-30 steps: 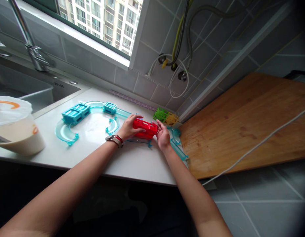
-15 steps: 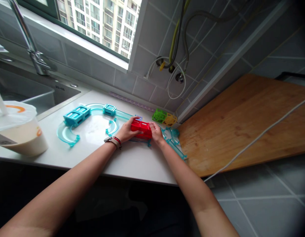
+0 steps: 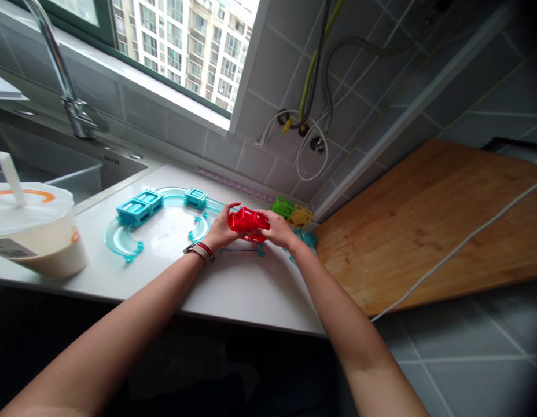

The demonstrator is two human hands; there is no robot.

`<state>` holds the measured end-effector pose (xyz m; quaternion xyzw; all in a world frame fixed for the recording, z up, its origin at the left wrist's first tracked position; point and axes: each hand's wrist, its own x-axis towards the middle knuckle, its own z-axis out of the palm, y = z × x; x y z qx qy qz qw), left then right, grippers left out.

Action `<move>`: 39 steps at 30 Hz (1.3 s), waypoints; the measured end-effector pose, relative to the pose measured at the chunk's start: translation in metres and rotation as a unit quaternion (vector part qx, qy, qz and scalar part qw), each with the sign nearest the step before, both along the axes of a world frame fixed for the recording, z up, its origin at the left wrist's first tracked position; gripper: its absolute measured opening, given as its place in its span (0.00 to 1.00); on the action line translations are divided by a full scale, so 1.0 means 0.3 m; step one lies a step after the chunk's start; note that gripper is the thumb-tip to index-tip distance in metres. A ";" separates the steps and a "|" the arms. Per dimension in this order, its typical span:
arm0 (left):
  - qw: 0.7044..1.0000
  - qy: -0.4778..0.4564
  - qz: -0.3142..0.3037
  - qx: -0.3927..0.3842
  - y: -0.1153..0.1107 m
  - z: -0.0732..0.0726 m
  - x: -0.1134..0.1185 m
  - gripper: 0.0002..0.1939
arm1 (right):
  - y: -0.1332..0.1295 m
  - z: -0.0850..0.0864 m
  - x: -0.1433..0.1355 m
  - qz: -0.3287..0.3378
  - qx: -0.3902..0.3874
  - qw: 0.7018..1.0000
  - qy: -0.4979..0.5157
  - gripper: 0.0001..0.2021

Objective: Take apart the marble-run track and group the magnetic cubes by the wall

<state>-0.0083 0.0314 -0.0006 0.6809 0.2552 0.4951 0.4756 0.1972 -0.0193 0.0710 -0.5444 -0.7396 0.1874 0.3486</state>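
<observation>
Red plastic toy blocks (image 3: 247,220), open-framed, are held up over the counter between my two hands. My left hand (image 3: 223,229) grips their left side, thumb below and fingers behind. From the right, my right hand (image 3: 278,229) closes on the other end. Left of them a translucent teal curved track (image 3: 175,197) links a double teal block (image 3: 140,207) and a single teal block (image 3: 195,198). A loose curved track piece (image 3: 199,227) lies near my left wrist. Behind my right hand are a green block (image 3: 282,207) and a yellow block (image 3: 300,215).
A cup with a straw (image 3: 38,231) stands at the left, by the sink (image 3: 95,156) and faucet (image 3: 80,119). A wooden board (image 3: 425,226) bounds the right side, with a white cable (image 3: 451,258) across it. More teal pieces (image 3: 306,237) lie beside the board.
The red blocks have been tilted in my hands and now show a different side. My right hand has turned further over them. The camera view has shifted slightly.
</observation>
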 end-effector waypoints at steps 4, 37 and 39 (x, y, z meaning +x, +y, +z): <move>0.997 -0.069 0.022 -0.032 0.016 0.020 -0.008 0.49 | 0.009 -0.051 0.015 0.005 -0.028 0.991 0.131 0.26; 0.973 0.208 -0.097 0.034 -0.004 -0.013 -0.014 0.18 | -0.179 -0.070 0.017 -0.233 0.108 0.965 -0.053 0.20; 0.964 0.224 -0.130 0.061 -0.018 0.002 -0.017 0.20 | -0.226 -0.052 0.008 -0.257 0.132 0.956 -0.056 0.19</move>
